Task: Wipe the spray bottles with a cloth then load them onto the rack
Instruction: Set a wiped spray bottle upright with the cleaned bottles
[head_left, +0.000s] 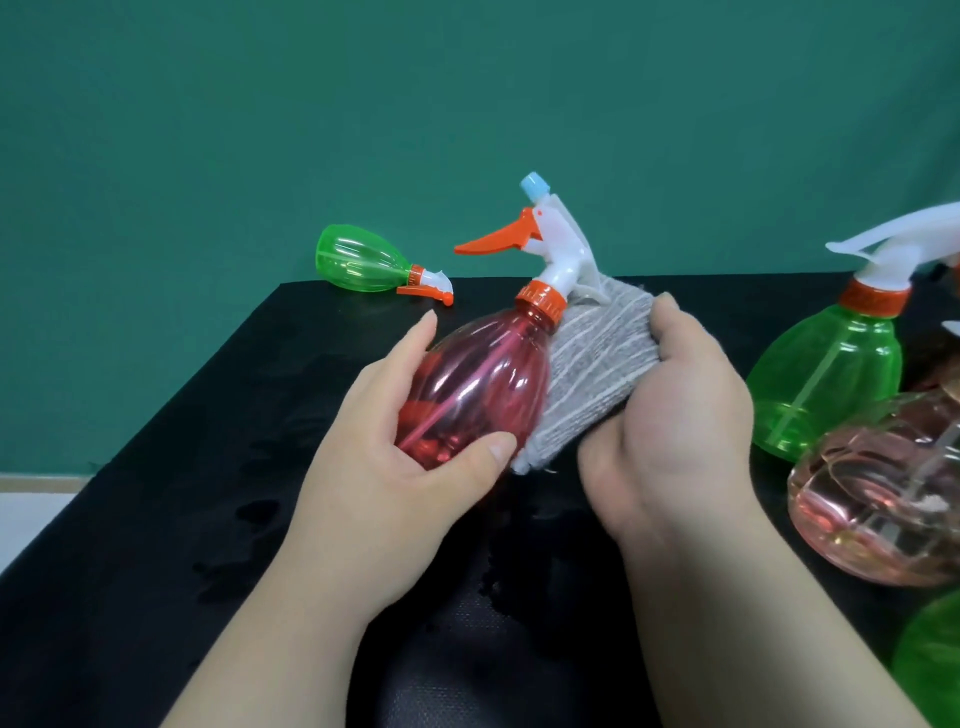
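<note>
Red spray bottle (475, 384) in left hand (387, 447) grip, cloth (587, 374) pressed by right hand (675, 415)

Staged recording setup, not a home: plain teal backdrop wall (467, 104), black cloth-covered counter (156, 519), nothing else.

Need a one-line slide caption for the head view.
Left hand holds a red spray bottle while the right hand holds a grey cloth against its side.
</note>
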